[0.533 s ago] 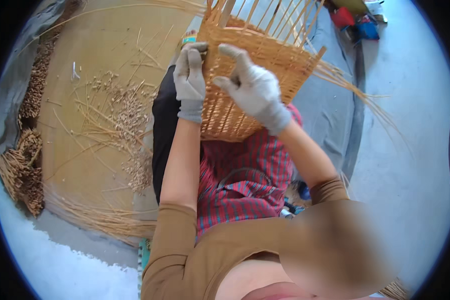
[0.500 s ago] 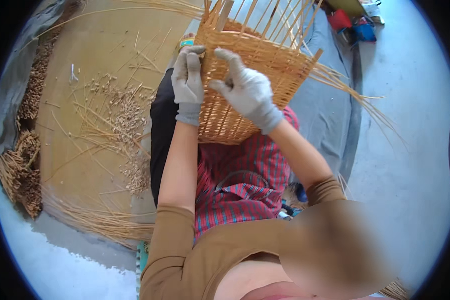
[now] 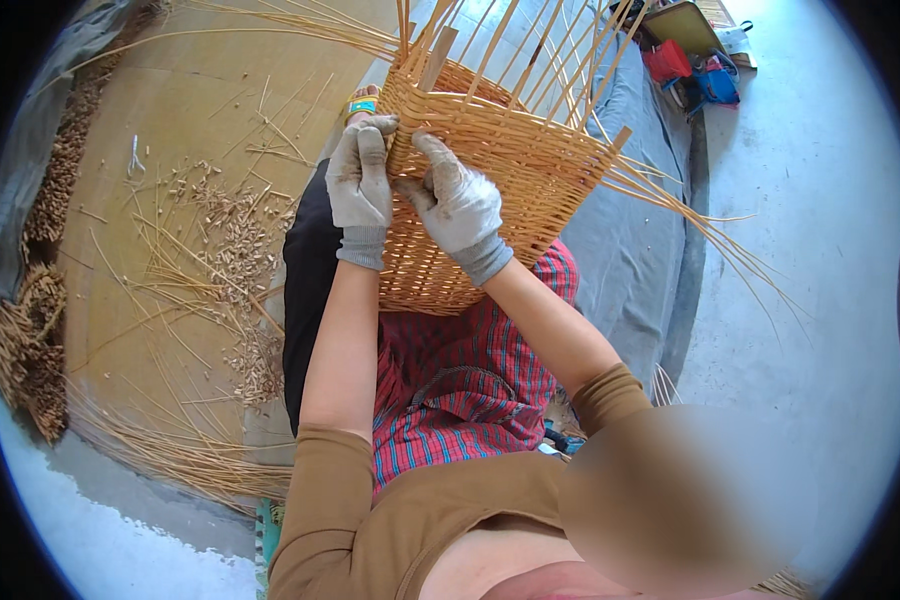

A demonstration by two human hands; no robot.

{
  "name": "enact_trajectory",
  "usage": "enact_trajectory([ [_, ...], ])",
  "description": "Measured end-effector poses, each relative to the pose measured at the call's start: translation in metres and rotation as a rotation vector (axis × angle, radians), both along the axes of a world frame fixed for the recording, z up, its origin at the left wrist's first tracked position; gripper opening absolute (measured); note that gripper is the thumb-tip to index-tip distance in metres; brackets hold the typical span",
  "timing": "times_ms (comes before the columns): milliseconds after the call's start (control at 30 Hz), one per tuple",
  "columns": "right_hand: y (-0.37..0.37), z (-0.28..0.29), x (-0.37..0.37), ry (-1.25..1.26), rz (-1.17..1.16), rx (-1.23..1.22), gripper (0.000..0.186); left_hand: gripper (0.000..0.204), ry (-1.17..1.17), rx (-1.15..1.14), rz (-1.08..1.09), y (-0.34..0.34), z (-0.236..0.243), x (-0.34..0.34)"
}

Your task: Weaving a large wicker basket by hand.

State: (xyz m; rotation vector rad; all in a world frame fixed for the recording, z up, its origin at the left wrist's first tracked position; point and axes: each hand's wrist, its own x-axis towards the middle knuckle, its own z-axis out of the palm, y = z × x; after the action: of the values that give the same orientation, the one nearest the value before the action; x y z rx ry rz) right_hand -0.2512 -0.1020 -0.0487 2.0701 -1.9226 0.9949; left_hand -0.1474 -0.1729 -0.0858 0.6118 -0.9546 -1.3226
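The basket [image 3: 515,165] is propped on the red checked cloth [image 3: 460,385] over the lap, just ahead of both forearms. Its broad near wall is slanted down toward the right, and bare stakes [image 3: 515,55] are left standing above the rim. The left corner is flanked by both gloved hands: the left hand [image 3: 361,178] is set right at that edge, so is the nearer, its fingers curled, though whether the corner is clamped cannot be told. The right hand [image 3: 457,205] is placed before the wall, its thumb and forefinger parted.
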Motion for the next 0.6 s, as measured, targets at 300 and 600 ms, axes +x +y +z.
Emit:
enact_trajectory([
  [300, 0.001, 0.014, 0.010, 0.062, -0.054, 0.136, 0.063, 0.031, -0.182, -0.100, 0.087, -0.004, -0.012, 0.000],
  [600, 0.000, 0.013, 0.008, 0.057, -0.042, 0.235, 0.065, 0.024, -0.185, -0.066, 0.092, 0.001, 0.000, -0.002],
])
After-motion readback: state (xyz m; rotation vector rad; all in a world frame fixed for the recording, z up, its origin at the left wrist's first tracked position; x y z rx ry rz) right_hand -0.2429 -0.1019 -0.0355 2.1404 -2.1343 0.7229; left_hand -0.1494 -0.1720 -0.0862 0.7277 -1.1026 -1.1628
